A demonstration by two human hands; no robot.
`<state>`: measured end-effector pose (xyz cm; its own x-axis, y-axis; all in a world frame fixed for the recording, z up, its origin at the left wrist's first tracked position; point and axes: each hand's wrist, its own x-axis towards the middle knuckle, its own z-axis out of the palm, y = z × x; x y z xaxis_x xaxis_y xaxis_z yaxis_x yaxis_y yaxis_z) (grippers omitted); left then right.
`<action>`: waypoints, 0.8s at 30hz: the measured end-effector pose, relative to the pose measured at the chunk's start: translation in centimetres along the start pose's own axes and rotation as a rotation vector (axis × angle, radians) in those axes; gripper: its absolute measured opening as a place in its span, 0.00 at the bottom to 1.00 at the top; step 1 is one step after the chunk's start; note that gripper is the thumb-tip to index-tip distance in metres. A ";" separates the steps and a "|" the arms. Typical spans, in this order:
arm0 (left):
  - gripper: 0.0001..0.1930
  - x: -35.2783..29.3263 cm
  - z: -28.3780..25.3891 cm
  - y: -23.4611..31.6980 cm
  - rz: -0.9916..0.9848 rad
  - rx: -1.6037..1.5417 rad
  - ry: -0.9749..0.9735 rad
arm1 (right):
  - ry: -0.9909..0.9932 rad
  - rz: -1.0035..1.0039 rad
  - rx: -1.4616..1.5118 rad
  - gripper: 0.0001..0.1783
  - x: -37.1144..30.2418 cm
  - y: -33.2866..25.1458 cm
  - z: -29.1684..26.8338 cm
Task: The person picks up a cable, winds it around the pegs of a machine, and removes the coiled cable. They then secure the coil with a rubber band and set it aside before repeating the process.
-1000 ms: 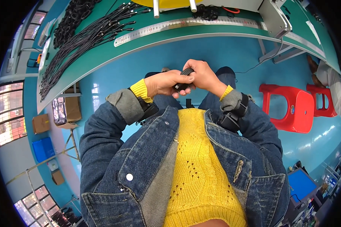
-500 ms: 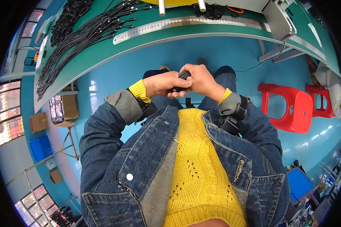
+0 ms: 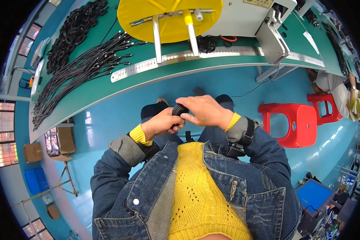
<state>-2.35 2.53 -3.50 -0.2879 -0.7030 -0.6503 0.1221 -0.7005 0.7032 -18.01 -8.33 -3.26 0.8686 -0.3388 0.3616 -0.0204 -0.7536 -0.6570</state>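
Over my lap I hold a small, tight coil of black cable (image 3: 180,109) with both hands. My left hand (image 3: 163,123) is closed around its lower left side, with the fingers curled under it. From the right, my right hand (image 3: 206,111) closes on the same coil, its fingers over the top and its thumb along the lower right side. The coil's ridged turns show between the hands; its underside is hidden. On the green table (image 3: 82,83) ahead lies a fanned bundle of straight black cables (image 3: 82,64), with a pile of coiled black cables (image 3: 74,34) behind it.
A machine with a yellow disc (image 3: 170,30) and two metal rods overhangs the table edge. A long steel ruler (image 3: 136,69) lies along that edge. Red stools (image 3: 294,126) stand to the right, near another person (image 3: 336,83). Cardboard boxes (image 3: 64,140) sit at left.
My view has shifted, showing more of the table and the yellow disc. My right hand has opened its grasp a little and moved over the coil, which shows more plainly.
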 end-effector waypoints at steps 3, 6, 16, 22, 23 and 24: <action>0.08 -0.3 0.5 0.8 0.078 -0.211 -0.014 | 0.310 -0.020 -0.089 0.10 0.6 2.3 -3.3; 0.08 -0.5 1.5 1.3 0.156 -0.291 0.008 | 0.634 0.193 -0.430 0.08 1.6 8.6 -7.7; 0.10 0.3 2.0 2.0 0.457 -0.238 0.178 | 0.489 0.499 0.409 0.10 2.7 3.8 -7.6; 0.08 0.2 2.6 2.7 0.584 -0.225 0.189 | 0.159 0.685 1.095 0.08 -0.6 -1.7 -1.5; 0.07 0.3 2.4 2.2 0.582 -0.181 0.210 | 0.116 0.719 1.201 0.07 -0.9 -1.6 -1.0; 0.06 0.3 2.1 1.8 0.582 -0.137 0.231 | 0.117 0.719 1.202 0.07 -1.1 -1.5 -0.6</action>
<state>-4.26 1.30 -1.82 0.0725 -0.9706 -0.2295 0.3211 -0.1951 0.9267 -19.26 -7.16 -2.24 0.8025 -0.5282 -0.2775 0.0455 0.5179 -0.8542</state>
